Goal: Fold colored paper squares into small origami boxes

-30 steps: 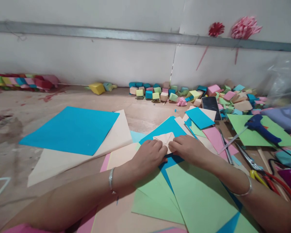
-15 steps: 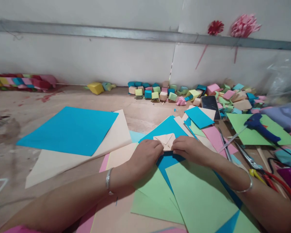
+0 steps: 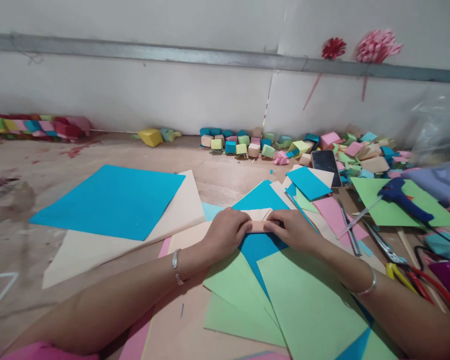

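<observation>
A small folded piece of peach paper (image 3: 258, 226) lies between my two hands, its near edge turned up in a narrow strip. My left hand (image 3: 227, 230) pinches its left end between thumb and fingers. At the right end, my right hand (image 3: 294, 229) grips it the same way. Under the folded paper are blue sheets (image 3: 257, 252), overlapped by light green sheets (image 3: 309, 295) closer to me. My fingers cover both ends of the folded paper.
A large blue sheet (image 3: 112, 202) rests on a cream sheet (image 3: 183, 210) at left. Folded paper boxes (image 3: 230, 146) line the wall. On the right are a phone (image 3: 326, 167), a glue gun (image 3: 405, 200), scissors (image 3: 384, 242) and red-handled pliers (image 3: 438, 285).
The near edge of the peach paper has been folded up into a strip, with my thumbs now along it. Both hands stay at its ends.
</observation>
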Motion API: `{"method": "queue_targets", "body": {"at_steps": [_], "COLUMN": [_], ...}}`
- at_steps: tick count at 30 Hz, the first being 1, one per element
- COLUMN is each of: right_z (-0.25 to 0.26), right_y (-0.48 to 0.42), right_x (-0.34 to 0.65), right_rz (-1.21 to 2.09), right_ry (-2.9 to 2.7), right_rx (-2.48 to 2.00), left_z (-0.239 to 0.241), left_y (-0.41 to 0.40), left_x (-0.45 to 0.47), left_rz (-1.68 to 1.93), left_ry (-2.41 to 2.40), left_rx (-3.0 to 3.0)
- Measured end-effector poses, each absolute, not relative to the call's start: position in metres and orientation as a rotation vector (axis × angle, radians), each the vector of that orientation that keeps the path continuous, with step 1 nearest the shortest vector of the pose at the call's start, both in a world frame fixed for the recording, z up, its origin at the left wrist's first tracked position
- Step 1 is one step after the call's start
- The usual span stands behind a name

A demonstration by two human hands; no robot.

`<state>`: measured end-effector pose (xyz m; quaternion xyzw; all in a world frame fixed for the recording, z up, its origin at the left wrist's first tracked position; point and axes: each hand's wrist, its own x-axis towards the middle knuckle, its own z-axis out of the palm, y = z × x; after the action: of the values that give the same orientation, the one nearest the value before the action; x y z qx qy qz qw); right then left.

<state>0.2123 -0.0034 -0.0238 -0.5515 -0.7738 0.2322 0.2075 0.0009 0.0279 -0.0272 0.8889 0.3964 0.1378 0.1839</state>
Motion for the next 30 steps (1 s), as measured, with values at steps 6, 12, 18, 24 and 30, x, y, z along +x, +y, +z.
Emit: {"method": "queue_targets", "body": {"at_steps": [6, 12, 18, 24, 30], "right_z": [-0.026, -0.032, -0.034, -0.037, -0.037], "right_y": [-0.004, -0.003, -0.005, -0.007, -0.008], "right_x": [0.209, 0.207, 0.204, 0.204, 0.204], "right_rz": [0.624, 0.516, 0.407, 0.258, 0.101], "right_ry": [-2.051, -2.069, -2.096, -2.151, -2.215], "right_rx": [-1.622, -1.666, -1.724, -1.699, -1.703], "left_z": [-0.028, -0.025, -0.026, -0.026, -0.025], "left_y": [0.026, 0.026, 0.026, 0.029, 0.035], "left_x": [0.002, 0.003, 0.001, 0.001, 0.000], "left_rz": [0.419, 0.365, 0.416, 0.521, 0.485], "left_ry": [1.206, 1.209, 1.244, 1.289, 1.204], "left_rx": [2.460, 2.526, 2.564, 2.580, 2.554]}}
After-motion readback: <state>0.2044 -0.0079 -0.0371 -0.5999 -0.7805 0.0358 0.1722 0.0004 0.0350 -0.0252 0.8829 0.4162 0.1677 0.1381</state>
